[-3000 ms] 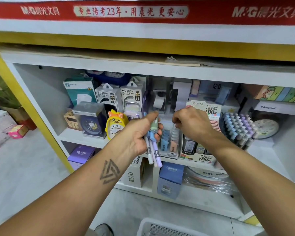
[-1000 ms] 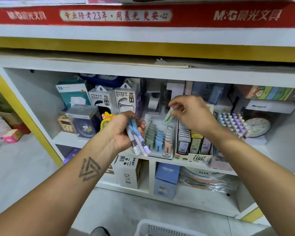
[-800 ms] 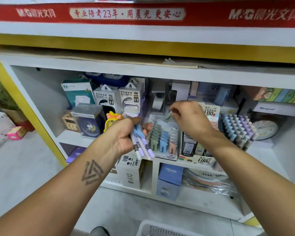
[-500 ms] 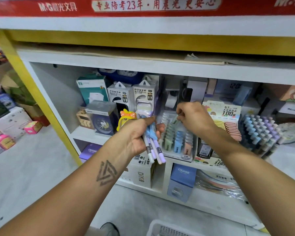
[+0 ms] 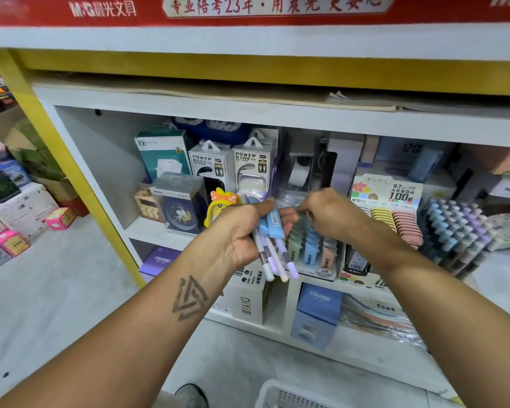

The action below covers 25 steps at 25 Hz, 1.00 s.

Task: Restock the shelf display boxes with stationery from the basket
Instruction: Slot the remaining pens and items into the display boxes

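- Left hand (image 5: 242, 231) grips a bundle of slim plastic pens (image 5: 273, 245), blue and lilac, fingers curled round them, in front of the shelf (image 5: 147, 231).
- Display box (image 5: 312, 254), clear plastic, sits at the shelf's front edge, holding rows of small green, blue and peach cases.
- Right hand (image 5: 333, 214) hovers just above it, fingers curled; what they pinch is hidden.
- White perforated basket (image 5: 280, 396) sits on the floor below.

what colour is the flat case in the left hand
Light blue case, held with pens in the left hand; the head view shows it.
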Tool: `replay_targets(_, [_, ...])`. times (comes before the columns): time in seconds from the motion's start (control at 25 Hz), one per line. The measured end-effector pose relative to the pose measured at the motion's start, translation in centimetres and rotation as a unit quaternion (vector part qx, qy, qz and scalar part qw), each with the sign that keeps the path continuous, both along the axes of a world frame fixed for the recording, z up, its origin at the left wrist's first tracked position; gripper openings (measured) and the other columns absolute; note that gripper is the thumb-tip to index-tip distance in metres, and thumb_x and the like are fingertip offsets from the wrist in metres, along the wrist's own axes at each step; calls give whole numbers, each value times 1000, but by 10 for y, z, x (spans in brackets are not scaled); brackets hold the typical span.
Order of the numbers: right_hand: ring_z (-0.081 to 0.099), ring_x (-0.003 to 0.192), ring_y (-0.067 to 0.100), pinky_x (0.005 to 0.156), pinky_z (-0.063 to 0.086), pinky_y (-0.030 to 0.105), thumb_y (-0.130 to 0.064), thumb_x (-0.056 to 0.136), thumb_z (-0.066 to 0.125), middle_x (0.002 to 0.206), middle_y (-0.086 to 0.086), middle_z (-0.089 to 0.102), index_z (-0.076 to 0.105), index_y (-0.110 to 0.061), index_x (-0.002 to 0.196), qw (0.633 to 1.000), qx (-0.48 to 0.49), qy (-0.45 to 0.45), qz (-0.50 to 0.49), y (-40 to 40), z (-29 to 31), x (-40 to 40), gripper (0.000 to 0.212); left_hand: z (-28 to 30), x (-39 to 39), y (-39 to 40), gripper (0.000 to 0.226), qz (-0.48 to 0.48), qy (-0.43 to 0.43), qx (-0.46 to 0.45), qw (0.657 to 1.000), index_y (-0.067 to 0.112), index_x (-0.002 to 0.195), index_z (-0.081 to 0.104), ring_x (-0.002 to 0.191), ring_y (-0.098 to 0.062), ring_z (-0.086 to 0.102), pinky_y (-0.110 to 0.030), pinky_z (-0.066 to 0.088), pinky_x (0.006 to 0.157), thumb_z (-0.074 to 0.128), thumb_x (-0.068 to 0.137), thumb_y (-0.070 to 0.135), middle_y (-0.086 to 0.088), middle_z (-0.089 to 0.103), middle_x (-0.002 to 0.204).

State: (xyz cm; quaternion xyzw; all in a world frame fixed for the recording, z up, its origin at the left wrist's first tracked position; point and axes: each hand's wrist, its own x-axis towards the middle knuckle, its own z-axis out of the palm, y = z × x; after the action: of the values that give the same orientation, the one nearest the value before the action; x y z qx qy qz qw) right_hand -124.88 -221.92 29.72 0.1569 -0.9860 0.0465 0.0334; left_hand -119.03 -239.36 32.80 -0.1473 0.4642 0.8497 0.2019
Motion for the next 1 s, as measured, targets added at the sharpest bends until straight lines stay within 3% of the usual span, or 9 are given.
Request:
replay_targets(0.04, [62,107,25,94,52,37,-1,91,59,120,4,64,69,-17,123,1000,-19,22,9,0,4,2,38,0,0,1,24,-3,0,5,1000,-5,120,56,61,-25,73,-31,60,54,50,102,10,-20,74,79])
replay_targets(0.12, [64,105,18,91,51,32,-12,96,61,115,-2,68,71,-19,119,986,-166,26,-1,-2,19,8,26,2,0,3,18,-7,1,15,1000,-5,107,60,62,-25,73,-31,60,55,53,100,11,-19,74,79])
replay_targets(0.2, [68,87,11,75,50,27,-23,96,65,95,-4,75,75,-21,108,918,-382,-103,-1,-2,36,20,15,4,1,7,14,-8,6,12,1000,-2,98,63,60,-24,73,-28,59,52,57,98,10,-18,74,76])
replay_targets(0.28, [67,73,11,61,47,22,-26,87,75,82,5,75,75,-16,104,841,-488,-233,20,0,45,35,20,4,3,13,12,-1,11,1,1000,-2,97,65,60,-26,72,-28,58,49,60,96,9,-18,73,75])
replay_targets(0.4, [67,73,18,62,52,23,-10,75,82,85,10,75,73,-7,104,809,-528,-258,8,10,45,46,30,5,8,24,21,-21,26,-18,999,-3,105,64,62,-34,72,-31,57,48,62,95,16,-21,74,81])
replay_targets(0.6, [64,64,13,53,50,19,7,84,69,79,9,74,71,-2,102,714,-660,-230,-33,38,51,45,20,6,10,36,30,-44,38,-19,998,-1,114,60,64,-32,73,-31,58,50,57,98,24,-24,73,84])
replay_targets(0.8, [73,71,17,64,59,20,13,89,61,80,12,75,69,-1,102,705,-677,-210,-33,48,49,46,20,3,11,36,21,-92,31,-43,994,-2,110,64,51,-17,57,-20,43,40,57,97,13,-16,66,74])
replay_targets(0.92, [75,86,24,73,61,25,11,92,58,97,20,75,73,2,100,691,-682,-234,-38,55,52,47,19,2,8,36,19,-34,65,-85,994,1,108,54,43,-13,45,-18,34,38,64,91,1,-12,58,71])
replay_targets(1.0, [74,81,23,72,61,26,4,91,64,99,22,75,74,2,101,710,-662,-236,-45,56,54,47,15,0,7,36,27,6,102,-132,986,5,102,48,40,-14,43,-19,33,38,68,87,-3,-14,59,71])
